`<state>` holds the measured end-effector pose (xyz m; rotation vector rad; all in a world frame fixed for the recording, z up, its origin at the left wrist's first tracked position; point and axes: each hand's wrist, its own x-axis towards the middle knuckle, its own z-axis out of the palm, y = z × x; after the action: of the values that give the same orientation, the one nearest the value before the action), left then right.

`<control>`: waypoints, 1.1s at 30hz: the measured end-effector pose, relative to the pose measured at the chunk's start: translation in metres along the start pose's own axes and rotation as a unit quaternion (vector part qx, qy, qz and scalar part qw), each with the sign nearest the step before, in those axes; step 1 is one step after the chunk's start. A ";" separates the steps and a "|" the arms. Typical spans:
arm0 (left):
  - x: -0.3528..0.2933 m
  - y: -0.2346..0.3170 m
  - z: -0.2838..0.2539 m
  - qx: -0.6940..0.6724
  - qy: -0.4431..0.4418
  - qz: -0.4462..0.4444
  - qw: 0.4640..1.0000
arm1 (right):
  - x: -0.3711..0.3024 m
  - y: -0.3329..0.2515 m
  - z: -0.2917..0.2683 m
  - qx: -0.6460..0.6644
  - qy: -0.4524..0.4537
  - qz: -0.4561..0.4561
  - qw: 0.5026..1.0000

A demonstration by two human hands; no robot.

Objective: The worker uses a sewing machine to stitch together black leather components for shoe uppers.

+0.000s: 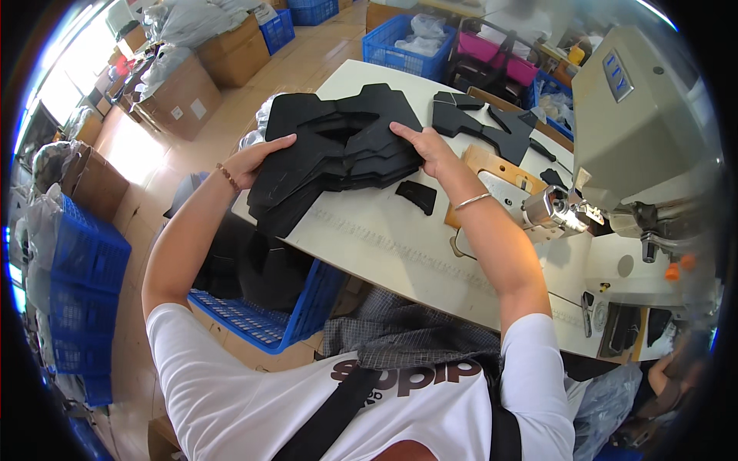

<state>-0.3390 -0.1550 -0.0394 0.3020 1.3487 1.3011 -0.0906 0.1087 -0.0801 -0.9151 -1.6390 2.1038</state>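
A thick stack of black cut-out pieces (300,170), with angular outlines and a gap in the middle, lies at the left end of the white table (361,246) and juts past its left edge. My left hand (252,161) is closed on the stack's left side, thumb on top. At its right side, my right hand (429,147) grips it too, thumb over the upper surface and fingers mostly hidden. Just below that hand is a small curved black piece (416,197). More flat black pieces (500,140) rest farther back on the right.
A sewing machine (646,131) takes up the right side, near a black-handled tool (543,149). Below the table's left edge stands a blue basket (280,334) holding black material. Cardboard boxes (175,96) and stacked blue crates (88,284) line the left floor; another blue crate (400,48) stands behind the table.
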 end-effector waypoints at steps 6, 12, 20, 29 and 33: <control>-0.019 -0.044 0.005 -0.125 0.003 0.014 0.992 | 0.002 0.011 -0.006 -0.003 0.003 -0.042 0.999; -0.059 -0.102 0.004 -0.222 0.038 0.143 0.964 | -0.052 0.028 0.011 -0.001 0.100 -0.139 0.985; -0.119 -0.170 0.054 -0.313 0.082 0.198 0.925 | -0.195 0.074 0.040 -0.252 -0.278 -0.006 0.927; -0.133 -0.231 0.144 -0.199 0.187 0.322 0.907 | -0.207 0.094 0.077 0.100 -0.217 -0.014 0.971; -0.131 -0.245 0.163 -0.194 0.187 0.419 0.867 | -0.212 0.086 0.082 0.085 -0.128 -0.053 0.987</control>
<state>-0.0460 -0.2638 -0.1164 0.3871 1.2585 2.4285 0.0243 -0.1055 -0.0892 -0.5118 -1.5544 2.3196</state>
